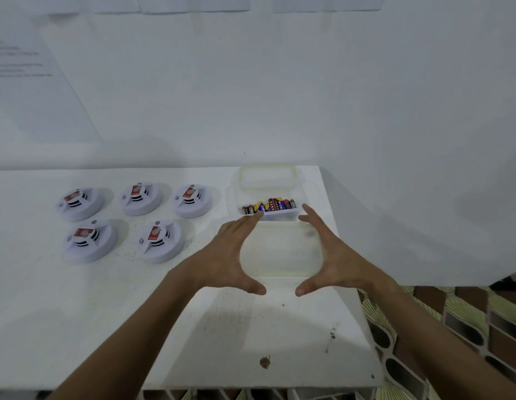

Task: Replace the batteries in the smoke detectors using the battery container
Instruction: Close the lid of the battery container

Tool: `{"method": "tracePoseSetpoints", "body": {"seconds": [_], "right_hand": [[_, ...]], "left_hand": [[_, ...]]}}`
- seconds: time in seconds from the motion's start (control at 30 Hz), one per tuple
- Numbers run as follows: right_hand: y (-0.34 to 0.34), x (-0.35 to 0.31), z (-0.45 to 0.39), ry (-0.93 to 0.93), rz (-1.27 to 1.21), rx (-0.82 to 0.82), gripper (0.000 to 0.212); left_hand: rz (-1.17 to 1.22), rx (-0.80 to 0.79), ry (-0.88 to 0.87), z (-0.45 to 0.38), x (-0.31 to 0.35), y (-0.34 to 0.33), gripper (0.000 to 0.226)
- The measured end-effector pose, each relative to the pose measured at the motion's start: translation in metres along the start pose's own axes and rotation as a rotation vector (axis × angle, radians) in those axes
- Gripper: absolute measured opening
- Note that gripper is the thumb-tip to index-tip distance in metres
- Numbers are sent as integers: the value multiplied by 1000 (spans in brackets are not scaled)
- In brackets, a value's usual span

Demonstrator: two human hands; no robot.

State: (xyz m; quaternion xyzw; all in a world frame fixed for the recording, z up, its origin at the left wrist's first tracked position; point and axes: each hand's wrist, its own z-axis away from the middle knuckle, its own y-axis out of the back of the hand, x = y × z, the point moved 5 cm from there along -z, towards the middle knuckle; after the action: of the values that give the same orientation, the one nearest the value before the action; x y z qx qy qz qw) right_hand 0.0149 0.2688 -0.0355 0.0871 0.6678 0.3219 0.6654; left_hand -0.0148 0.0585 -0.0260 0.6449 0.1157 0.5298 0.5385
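Observation:
Several white round smoke detectors [160, 240] with red labels lie in two rows on the left of the white table [106, 313]. At the back right stands a clear battery container [282, 212] holding a row of several coloured batteries [269, 204]. In front of it lies a clear shallow plastic piece with a pale green rim [281, 252]. My left hand [229, 259] and my right hand [336, 256] flank that piece, fingers straight and thumbs pointing toward each other. My left fingertips reach the battery container's front left corner. Neither hand holds anything.
A second clear green-rimmed piece [266, 178] lies behind the battery container, near the white wall. The table's right edge runs just past my right hand, with patterned floor [458, 327] beyond. A small brown stain [264, 361] marks the table's near part.

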Motion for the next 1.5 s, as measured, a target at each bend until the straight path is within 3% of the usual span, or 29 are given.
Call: {"method": "tracePoseSetpoints", "body": {"seconds": [0.1, 0.33, 0.73, 0.97, 1.23, 1.37, 1.5], "right_hand": [[-4, 1, -2, 18, 31, 2, 142], [1, 2, -9, 29, -24, 48, 136], [0, 1, -14, 63, 1, 10, 136], [6, 3, -11, -7, -59, -37, 133], [70, -20, -64, 49, -16, 161, 95], [101, -17, -139, -13, -38, 236, 84], [106, 12, -174, -154, -99, 257, 82]], "left_hand": [[-100, -34, 7, -7, -1, -3, 132], [25, -3, 20, -17, -6, -5, 132], [8, 18, -6, -19, -6, -4, 128], [-37, -70, 18, -9, -2, 5, 126], [87, 295, 82, -52, -18, 94, 87], [126, 347, 193, -118, -50, 126, 77], [72, 281, 302, -159, -81, 120, 71]]}}
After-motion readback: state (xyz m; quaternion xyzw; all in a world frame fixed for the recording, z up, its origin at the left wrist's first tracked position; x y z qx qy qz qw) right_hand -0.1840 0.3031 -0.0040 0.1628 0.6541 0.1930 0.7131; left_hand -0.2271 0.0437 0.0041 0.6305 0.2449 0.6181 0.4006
